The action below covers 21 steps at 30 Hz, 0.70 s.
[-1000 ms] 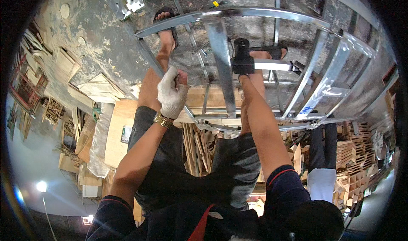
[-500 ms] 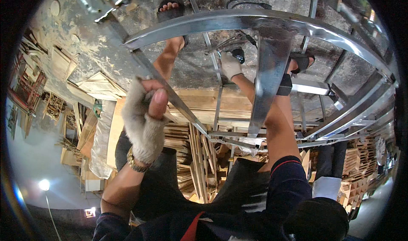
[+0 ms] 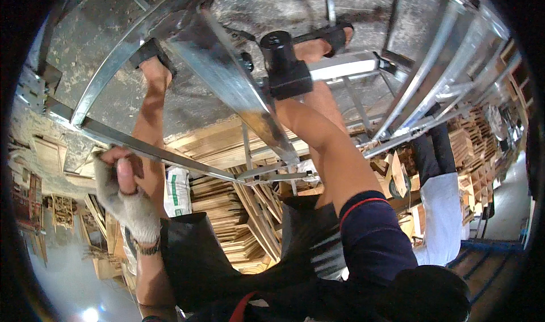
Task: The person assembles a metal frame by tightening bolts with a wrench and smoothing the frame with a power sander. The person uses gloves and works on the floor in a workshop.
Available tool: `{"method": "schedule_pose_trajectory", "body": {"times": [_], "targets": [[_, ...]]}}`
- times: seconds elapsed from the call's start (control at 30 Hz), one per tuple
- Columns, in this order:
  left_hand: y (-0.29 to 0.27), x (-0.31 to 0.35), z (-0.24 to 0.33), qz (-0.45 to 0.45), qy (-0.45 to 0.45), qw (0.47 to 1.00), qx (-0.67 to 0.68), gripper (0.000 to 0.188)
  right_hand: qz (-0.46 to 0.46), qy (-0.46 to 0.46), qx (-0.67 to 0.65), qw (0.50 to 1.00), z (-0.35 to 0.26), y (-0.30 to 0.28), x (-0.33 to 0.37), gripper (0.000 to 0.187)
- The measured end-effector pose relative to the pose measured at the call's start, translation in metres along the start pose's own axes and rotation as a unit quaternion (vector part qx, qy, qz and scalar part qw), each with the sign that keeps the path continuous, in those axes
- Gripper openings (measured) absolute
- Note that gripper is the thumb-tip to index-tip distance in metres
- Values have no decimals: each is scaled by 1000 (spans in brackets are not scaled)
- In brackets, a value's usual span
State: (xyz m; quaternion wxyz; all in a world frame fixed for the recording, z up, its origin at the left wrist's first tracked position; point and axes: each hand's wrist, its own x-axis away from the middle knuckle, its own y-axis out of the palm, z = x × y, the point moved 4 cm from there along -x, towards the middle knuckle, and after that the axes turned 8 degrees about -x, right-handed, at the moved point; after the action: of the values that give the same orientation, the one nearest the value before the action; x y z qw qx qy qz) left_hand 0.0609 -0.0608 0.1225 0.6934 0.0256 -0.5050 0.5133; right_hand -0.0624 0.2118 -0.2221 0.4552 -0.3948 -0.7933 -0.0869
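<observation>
My left hand point(image 3: 128, 197), in a pale fingerless glove, is a fist with the thumb folded over. It sits against the lower side of a metal bar point(image 3: 187, 158) of a welded frame; what is inside the fingers, if anything, is hidden. My right forearm point(image 3: 335, 146) reaches forward under the frame, and its hand is hidden behind a broad flat metal upright point(image 3: 227, 75) and a black block with a cylinder point(image 3: 289, 78). A small round black thing point(image 3: 246, 61) shows just beyond the upright. Curved shiny bars point(image 3: 420, 66) of the frame rise at the right.
My feet in black sandals point(image 3: 153, 58) stand on stained concrete on both sides of the upright. Stacked wooden boards point(image 3: 227, 231) lie below the frame. At the right, another person's dark trousers point(image 3: 434, 152) and pale garment point(image 3: 440, 208) show beside more stacked wood.
The view has swung, so the frame and my left hand sit further left in it. My right gloved hand, seen earlier at the round black thing, is now hidden behind the upright.
</observation>
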Motion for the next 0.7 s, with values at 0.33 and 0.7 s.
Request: {"method": "schedule_pose_trajectory", "body": {"times": [0.33,0.7], "targets": [[59,20,-3,-46,144,986,-73,16,165,146,-333,917,22,-192,172,19],[182,67,92,-63,417,871,-251,19,469,76,-817,326,76,-163,249,10]]}}
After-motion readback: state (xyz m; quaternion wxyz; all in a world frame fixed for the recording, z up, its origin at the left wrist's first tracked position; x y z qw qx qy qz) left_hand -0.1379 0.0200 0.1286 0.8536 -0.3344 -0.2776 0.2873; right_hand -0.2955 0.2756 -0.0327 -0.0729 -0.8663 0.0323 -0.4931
